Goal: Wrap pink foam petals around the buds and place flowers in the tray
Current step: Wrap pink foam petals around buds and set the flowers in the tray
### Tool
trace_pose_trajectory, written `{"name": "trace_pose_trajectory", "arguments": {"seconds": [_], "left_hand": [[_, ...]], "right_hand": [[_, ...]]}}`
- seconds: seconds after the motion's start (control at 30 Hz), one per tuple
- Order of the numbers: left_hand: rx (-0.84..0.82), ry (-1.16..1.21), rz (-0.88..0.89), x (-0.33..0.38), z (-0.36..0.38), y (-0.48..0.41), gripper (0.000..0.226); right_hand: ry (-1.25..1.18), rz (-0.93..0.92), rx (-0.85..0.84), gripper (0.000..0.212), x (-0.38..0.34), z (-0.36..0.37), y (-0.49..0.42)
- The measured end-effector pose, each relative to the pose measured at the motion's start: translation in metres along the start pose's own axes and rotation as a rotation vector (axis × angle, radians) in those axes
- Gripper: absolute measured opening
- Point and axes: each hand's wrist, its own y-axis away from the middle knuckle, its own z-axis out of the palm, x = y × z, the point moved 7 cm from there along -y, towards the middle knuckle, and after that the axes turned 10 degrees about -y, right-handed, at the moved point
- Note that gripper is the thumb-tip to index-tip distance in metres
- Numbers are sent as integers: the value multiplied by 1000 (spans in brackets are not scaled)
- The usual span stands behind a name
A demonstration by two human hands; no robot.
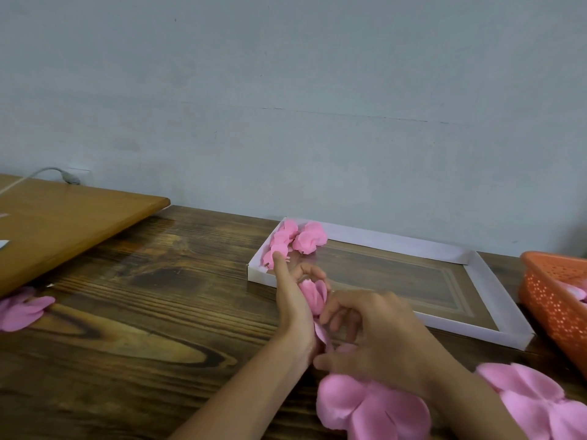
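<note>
While both hands meet above it, a dark, strongly grained wooden table point(143, 360) spreads beneath them. Far to the left of the left hand, a lighter brown wooden board point(63, 223) lies on the table. Just beyond the hands sits a shallow, rectangular white cardboard tray point(397, 241), its near rim partly hidden behind the fingers. To the right of the right hand stands an orange perforated plastic basket point(552, 300) with something pale pink inside.

Flat pink foam petal sheets, cut into rounded lobes, lie under the right wrist point(371, 408), to the right of the right forearm point(540, 401), and well to the left of the left hand by the board's edge point(22, 309).

The left hand point(293, 309) stands on edge, index finger raised, its other fingers curled round a half-wrapped pink foam bud point(313, 295). The right hand point(387, 335) has its fingers curled, tips at the bud's base; whether they pinch it I cannot tell.

A cluster of finished pink foam flowers point(309, 238), round and ruffled, rests in the tray's far left corner, just past the left index finger.

The bud is upright, smooth and matte, with overlapping petals closing at its tip. A loose petal point(322, 336) hangs below it between the two hands.
</note>
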Motion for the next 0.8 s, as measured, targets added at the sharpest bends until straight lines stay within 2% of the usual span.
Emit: {"name": "trace_pose_trajectory", "arguments": {"seconds": [0.13,0.27,0.4,0.53,0.8], "left_hand": [[-19,-45,8,-1,-1,1,78],[-105,-48,47,1,5,2,78],[-227,-66,50,-1,14,5,81],[-303,-52,64,2,22,7,77],[-433,-91,6,-1,31,17,66]], "right_hand": [[81,-36,128,14,-3,-5,-2],[-36,-36,210,6,-1,-12,-4],[-223,12,290,15,5,-8,-4],[-287,7,380,20,9,-8,-4],[-185,-12,463,31,14,-14,0]]}}
